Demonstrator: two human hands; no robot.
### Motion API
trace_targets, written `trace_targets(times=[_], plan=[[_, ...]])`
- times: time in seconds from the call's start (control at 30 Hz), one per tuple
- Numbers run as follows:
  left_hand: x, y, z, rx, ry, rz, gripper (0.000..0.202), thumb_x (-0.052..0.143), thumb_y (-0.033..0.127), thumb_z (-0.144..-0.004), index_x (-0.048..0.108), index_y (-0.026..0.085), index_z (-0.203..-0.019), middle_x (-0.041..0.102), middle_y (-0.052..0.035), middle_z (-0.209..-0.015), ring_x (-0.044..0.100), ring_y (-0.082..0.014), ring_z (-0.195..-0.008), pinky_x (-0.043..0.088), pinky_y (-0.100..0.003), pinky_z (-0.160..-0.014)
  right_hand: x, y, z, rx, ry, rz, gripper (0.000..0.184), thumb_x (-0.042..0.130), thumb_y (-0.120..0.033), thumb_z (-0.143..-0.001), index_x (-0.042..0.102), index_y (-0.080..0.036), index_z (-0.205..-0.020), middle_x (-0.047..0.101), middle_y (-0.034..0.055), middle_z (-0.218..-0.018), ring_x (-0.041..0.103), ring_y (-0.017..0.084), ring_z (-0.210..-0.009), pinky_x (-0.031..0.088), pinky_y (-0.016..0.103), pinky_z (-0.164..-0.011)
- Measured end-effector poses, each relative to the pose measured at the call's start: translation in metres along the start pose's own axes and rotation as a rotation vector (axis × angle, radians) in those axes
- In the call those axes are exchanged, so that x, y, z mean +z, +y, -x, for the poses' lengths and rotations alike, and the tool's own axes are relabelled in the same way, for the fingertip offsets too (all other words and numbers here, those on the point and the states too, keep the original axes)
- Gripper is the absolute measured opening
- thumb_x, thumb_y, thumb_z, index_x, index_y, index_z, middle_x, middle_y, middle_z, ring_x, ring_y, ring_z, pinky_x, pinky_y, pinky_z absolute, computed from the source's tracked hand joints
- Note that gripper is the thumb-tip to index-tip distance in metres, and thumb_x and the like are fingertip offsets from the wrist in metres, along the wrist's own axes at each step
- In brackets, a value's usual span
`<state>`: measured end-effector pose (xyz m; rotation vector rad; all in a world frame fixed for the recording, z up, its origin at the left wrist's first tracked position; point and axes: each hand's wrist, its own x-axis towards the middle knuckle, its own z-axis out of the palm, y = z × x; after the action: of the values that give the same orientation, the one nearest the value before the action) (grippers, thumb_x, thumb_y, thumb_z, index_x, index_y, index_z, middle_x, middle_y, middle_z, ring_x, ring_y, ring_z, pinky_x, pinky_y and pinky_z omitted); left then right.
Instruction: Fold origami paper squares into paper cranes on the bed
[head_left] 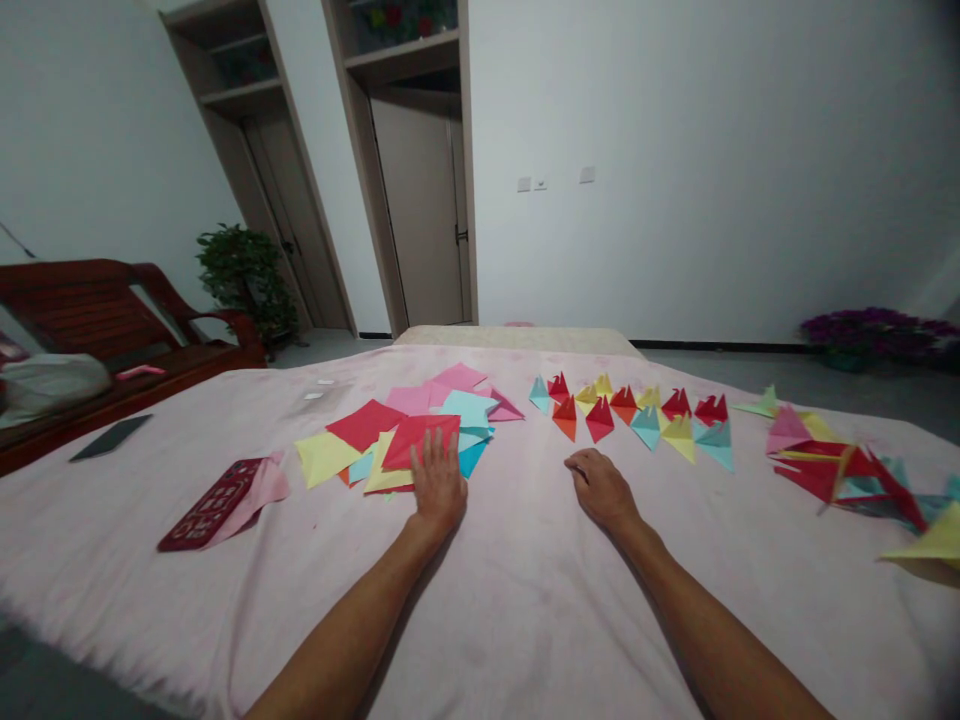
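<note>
My left hand (437, 482) lies flat with fingers stretched out on a red paper square (417, 438), the top sheet of a loose pile of coloured paper squares (442, 410) on the pink cloth (525, 600). My right hand (598, 485) rests on the cloth to the right with fingers curled under, nothing visible in it. Beyond it stand two rows of folded paper shapes (645, 412) in red, yellow, teal and orange.
More folded paper pieces (847, 465) lie at the right edge. A dark red patterned packet (214, 503) and a dark phone (112, 436) lie at the left. A wooden bench (97, 330), a potted plant (244, 275) and doors (420, 210) stand behind.
</note>
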<state>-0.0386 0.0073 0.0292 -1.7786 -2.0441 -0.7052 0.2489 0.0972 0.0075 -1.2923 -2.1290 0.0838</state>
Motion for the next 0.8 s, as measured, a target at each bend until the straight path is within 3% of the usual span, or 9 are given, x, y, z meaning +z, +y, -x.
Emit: trace_targets(times=[0.13,0.3,0.5,0.6,0.67,0.73,0.8], plan=[[0.008,-0.026,-0.005,-0.058,-0.061,-0.072,0.055,0.048,0.016,-0.088,0.045,0.010,-0.142,0.037,-0.0229,-0.152,0.026,-0.0373,-0.144,0.011,-0.062,-0.114,0.000,0.000,0.000,-0.007,0.012,0.009,0.026,0.046,-0.014,-0.086,0.068,-0.022,-0.096,0.065,0.0071,-0.102,0.058,0.022,-0.099,0.045,0.035,-0.092],[0.010,-0.056,-0.015,-0.095,-0.100,-0.099,0.050,0.041,0.013,-0.091,0.048,0.015,-0.141,0.046,-0.0189,-0.147,0.035,-0.0354,-0.139,0.017,-0.060,-0.113,0.000,0.001,-0.001,-0.010,0.024,0.011,0.025,0.045,-0.015,-0.087,0.067,-0.023,-0.095,0.065,0.0064,-0.101,0.059,0.022,-0.098,0.046,0.035,-0.090],[0.009,-0.092,-0.033,-0.296,-0.032,-0.108,0.047,0.039,0.014,-0.094,0.049,0.013,-0.140,0.048,-0.0210,-0.144,0.035,-0.0399,-0.136,0.019,-0.068,-0.108,0.000,0.002,-0.002,-0.006,0.023,-0.013,0.025,0.045,-0.016,-0.086,0.068,-0.023,-0.094,0.065,0.0066,-0.101,0.059,0.022,-0.098,0.046,0.034,-0.089],[0.002,-0.092,-0.038,-0.346,-0.008,-0.130,0.049,0.043,0.016,-0.093,0.047,0.010,-0.141,0.042,-0.0251,-0.147,0.029,-0.0453,-0.138,0.018,-0.072,-0.105,-0.001,0.002,-0.002,-0.001,0.013,-0.025,0.025,0.046,-0.017,-0.086,0.069,-0.022,-0.095,0.065,0.0063,-0.102,0.059,0.022,-0.098,0.046,0.034,-0.089],[-0.004,-0.081,-0.040,-0.301,0.002,-0.134,0.054,0.048,0.018,-0.090,0.044,0.016,-0.144,0.036,-0.0204,-0.153,0.022,-0.0419,-0.143,0.015,-0.068,-0.110,-0.001,0.002,-0.001,0.004,-0.003,-0.028,0.025,0.046,-0.018,-0.087,0.069,-0.022,-0.096,0.065,0.0061,-0.103,0.058,0.021,-0.099,0.046,0.034,-0.089],[-0.006,-0.067,-0.040,-0.080,-0.016,-0.108,0.057,0.052,0.020,-0.088,0.045,0.023,-0.144,0.034,-0.0125,-0.156,0.017,-0.0354,-0.147,0.012,-0.062,-0.115,-0.001,0.003,-0.001,0.019,-0.014,-0.032,0.025,0.046,-0.019,-0.087,0.069,-0.022,-0.096,0.064,0.0058,-0.104,0.058,0.021,-0.100,0.046,0.034,-0.090],[-0.005,-0.055,-0.039,0.113,-0.126,-0.072,0.054,0.059,0.025,-0.084,0.052,0.028,-0.138,0.041,-0.0093,-0.152,0.022,-0.0341,-0.146,0.014,-0.060,-0.116,-0.001,0.003,-0.001,0.035,-0.022,-0.040,0.026,0.045,-0.019,-0.087,0.069,-0.023,-0.096,0.064,0.0056,-0.105,0.058,0.021,-0.101,0.046,0.034,-0.090]])
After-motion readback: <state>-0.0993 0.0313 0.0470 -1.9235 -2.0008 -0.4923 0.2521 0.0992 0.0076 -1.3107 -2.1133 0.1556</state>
